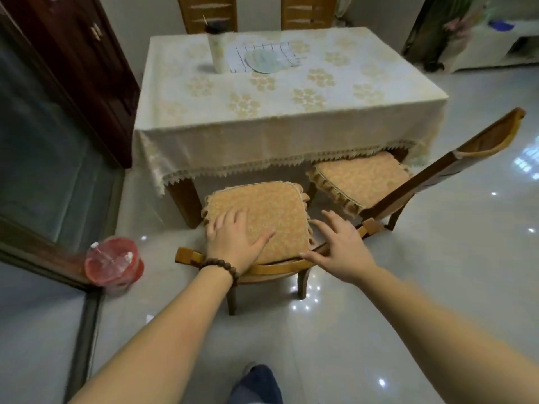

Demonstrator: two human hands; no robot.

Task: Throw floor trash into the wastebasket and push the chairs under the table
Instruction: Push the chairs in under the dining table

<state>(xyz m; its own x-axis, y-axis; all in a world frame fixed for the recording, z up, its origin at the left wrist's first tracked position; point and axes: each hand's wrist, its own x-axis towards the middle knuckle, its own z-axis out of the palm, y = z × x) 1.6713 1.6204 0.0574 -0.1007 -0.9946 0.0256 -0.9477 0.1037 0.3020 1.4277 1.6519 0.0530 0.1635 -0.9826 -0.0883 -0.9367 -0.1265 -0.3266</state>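
A wooden chair with an orange cushion (262,208) stands just in front of the table (204,112), its curved backrest toward me. My left hand (233,240) lies above that backrest, over the cushion's near edge, fingers spread. My right hand (338,246) is spread too, its thumb touching the backrest rail (280,265). A second cushioned chair (361,179) stands at the right, its seat partly under the tablecloth and its backrest (484,141) angled out. A red wastebasket with a clear liner (113,263) stands on the floor at the left.
A dark wooden cabinet (87,68) and a glass sliding door (43,170) line the left side. Two more chair backs (207,13) rise behind the table. A tall cup (217,51), a cloth and a plate (262,61) sit on the tablecloth. My foot (256,383) is below.
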